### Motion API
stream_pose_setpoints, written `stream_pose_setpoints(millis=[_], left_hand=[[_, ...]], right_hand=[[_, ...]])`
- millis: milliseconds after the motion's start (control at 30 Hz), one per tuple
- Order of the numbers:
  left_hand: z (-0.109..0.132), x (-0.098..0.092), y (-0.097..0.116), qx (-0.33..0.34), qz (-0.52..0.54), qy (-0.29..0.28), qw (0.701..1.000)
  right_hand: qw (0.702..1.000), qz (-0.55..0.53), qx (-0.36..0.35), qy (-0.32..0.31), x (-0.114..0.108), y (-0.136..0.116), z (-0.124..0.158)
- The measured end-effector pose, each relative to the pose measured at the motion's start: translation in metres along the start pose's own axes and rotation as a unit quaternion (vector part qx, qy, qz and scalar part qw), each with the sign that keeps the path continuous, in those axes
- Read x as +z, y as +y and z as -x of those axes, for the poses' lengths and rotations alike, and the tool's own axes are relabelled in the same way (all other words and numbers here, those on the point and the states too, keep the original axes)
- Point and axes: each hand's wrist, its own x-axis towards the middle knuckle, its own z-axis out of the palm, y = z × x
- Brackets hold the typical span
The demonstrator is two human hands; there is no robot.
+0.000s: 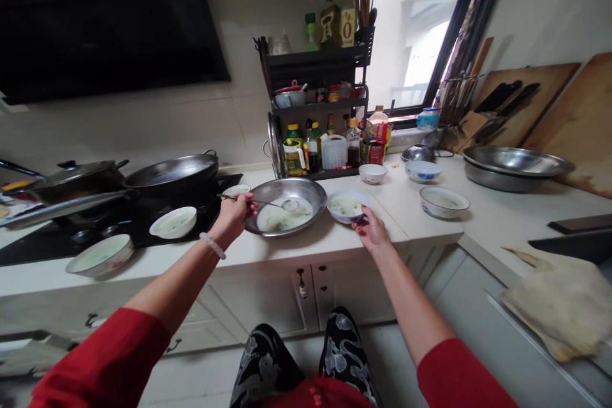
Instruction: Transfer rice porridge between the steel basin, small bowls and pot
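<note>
My left hand (233, 215) is closed round the handle of a metal ladle (289, 204), whose head is over the wide steel basin (313, 194). Pale, milky soup with green bits (282, 222) lies in the basin. Just right of it, my right hand (373, 231) grips the rim of a blue-patterned bowl (338, 212) that holds the same kind of soup. The bowl appears to rest on the counter. Behind my left hand, a small white bowl (238, 190) is partly hidden.
Filled bowls stand at left, a white one (173, 223) and a patterned one (101, 256), by the stove with a wok (172, 173). Another filled bowl (444, 202) is at right, near steel basins (516, 169). Behind is a condiment rack (315, 105).
</note>
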Motion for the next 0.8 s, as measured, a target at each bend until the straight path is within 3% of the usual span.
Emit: stream_pose_setpoints(millis=[800], left_hand=[[0.0033, 0.004, 0.0014, -0.006, 0.001, -0.002, 1.0]], right_hand=[[1.0, -0.006, -0.006, -0.002, -0.0002, 0.0007, -0.0001]])
